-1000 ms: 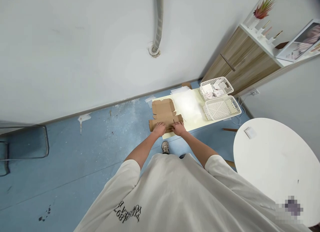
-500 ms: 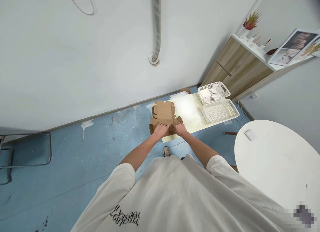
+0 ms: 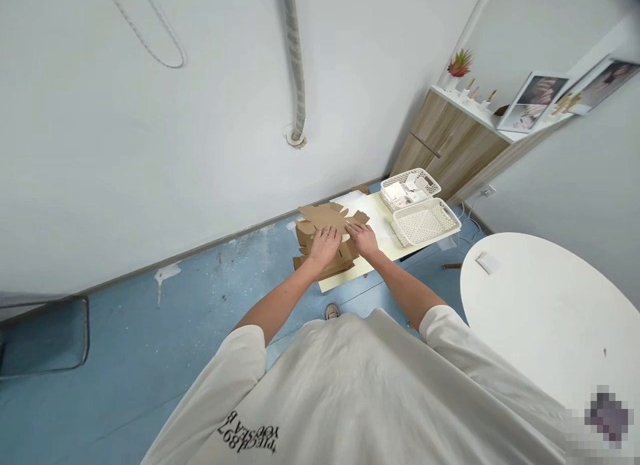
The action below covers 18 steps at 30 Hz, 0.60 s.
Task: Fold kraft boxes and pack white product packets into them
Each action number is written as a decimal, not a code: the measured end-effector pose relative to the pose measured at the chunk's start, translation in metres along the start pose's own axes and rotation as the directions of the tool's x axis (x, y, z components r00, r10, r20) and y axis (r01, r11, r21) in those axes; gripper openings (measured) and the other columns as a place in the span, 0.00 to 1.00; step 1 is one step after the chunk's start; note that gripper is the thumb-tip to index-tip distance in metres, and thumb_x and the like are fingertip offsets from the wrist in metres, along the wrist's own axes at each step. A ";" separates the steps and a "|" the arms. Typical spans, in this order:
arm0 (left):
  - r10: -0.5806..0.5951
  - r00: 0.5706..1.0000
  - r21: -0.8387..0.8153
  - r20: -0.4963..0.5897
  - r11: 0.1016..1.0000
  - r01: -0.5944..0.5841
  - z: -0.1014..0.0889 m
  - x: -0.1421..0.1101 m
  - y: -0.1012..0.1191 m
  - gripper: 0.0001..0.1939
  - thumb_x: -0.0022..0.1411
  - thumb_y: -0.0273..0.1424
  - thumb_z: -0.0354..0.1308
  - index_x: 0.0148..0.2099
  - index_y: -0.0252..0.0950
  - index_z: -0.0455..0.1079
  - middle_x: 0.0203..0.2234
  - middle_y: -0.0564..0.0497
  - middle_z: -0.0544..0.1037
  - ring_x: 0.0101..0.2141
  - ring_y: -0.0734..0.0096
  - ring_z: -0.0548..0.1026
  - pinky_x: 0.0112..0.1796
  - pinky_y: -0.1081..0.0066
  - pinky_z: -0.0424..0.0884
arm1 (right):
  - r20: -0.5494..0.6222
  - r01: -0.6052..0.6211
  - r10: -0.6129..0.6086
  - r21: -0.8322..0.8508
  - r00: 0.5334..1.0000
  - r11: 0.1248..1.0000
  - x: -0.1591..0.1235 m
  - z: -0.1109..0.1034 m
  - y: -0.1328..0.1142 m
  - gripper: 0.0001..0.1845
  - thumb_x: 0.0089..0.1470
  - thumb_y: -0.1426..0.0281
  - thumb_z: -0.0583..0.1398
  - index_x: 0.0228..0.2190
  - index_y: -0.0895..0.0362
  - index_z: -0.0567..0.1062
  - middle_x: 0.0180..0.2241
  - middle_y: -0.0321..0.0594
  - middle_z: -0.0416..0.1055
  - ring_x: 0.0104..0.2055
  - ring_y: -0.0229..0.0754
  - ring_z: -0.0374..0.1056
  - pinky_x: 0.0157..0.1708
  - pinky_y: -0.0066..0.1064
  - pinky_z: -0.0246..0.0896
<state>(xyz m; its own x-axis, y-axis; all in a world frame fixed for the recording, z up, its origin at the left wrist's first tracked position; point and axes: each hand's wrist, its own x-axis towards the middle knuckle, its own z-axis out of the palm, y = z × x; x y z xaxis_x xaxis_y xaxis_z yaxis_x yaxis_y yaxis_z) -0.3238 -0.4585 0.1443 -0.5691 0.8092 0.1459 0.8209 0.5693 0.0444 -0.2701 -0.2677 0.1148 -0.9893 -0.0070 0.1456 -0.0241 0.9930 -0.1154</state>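
Note:
In the head view, a brown cardboard box blank (image 3: pixel 324 216) with cut flaps lies partly unfolded on the low table, over more brown cardboard (image 3: pixel 334 265). My left hand (image 3: pixel 326 243) is at its near edge, fingers bent over the board. Just to the right, my right hand (image 3: pixel 363 240) has its fingers closed on the blank beside a raised flap (image 3: pixel 361 217). Both thumbs and the undersides of the fingers are hidden. The table's pale yellow top (image 3: pixel 383 261) shows to the right of the cardboard.
Two white plastic baskets stand on the table's right end; the far basket (image 3: pixel 385 190) holds small white items, the near basket (image 3: pixel 453 233) shows its perforated floor. A round white table (image 3: pixel 530 298) is at my right, a wood-grain cabinet (image 3: pixel 450 141) behind, a dark-framed chair (image 3: pixel 86 331) far left.
Both hands have moved slightly away from my body with the blank. Its near part, folded up before, now lies flatter and turned. My view has shifted a little to the right.

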 end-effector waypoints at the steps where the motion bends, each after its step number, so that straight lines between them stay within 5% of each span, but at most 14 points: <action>1: 0.010 1.000 -0.006 -0.013 1.000 -0.010 -0.004 0.006 0.006 0.27 0.67 0.20 0.48 0.66 0.32 0.64 0.62 0.35 0.69 0.63 0.51 0.65 0.62 0.51 0.56 | -0.030 -0.023 0.023 -0.009 0.999 1.000 -0.003 -0.005 0.006 0.25 0.67 0.74 0.48 0.62 0.58 0.70 0.61 0.48 0.70 0.60 0.51 0.61 0.55 0.39 0.50; 9: 0.197 0.977 -0.079 -0.085 0.976 -0.203 -0.023 0.063 0.094 0.31 0.69 0.26 0.46 0.73 0.30 0.54 0.68 0.35 0.62 0.68 0.51 0.57 0.67 0.50 0.50 | -0.179 -0.264 0.250 -0.060 0.952 0.963 -0.072 -0.047 0.078 0.25 0.69 0.73 0.46 0.61 0.57 0.71 0.60 0.49 0.71 0.60 0.51 0.61 0.55 0.41 0.51; 18: 0.490 0.861 -0.108 -0.135 0.857 -0.504 -0.021 0.113 0.267 0.31 0.70 0.29 0.43 0.73 0.30 0.53 0.68 0.37 0.61 0.70 0.53 0.55 0.68 0.49 0.47 | -0.274 -0.529 0.484 -0.122 0.831 0.840 -0.234 -0.097 0.178 0.24 0.69 0.71 0.48 0.60 0.56 0.72 0.60 0.48 0.71 0.59 0.51 0.62 0.55 0.40 0.52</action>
<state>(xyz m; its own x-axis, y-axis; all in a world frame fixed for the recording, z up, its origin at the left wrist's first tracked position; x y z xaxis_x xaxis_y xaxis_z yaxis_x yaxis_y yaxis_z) -0.1679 -0.2178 0.1937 -0.0816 0.9563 0.2806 0.9954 0.0640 0.0715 -0.0288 -0.0774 0.1559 -0.7944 0.5071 0.3345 0.5208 0.8519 -0.0546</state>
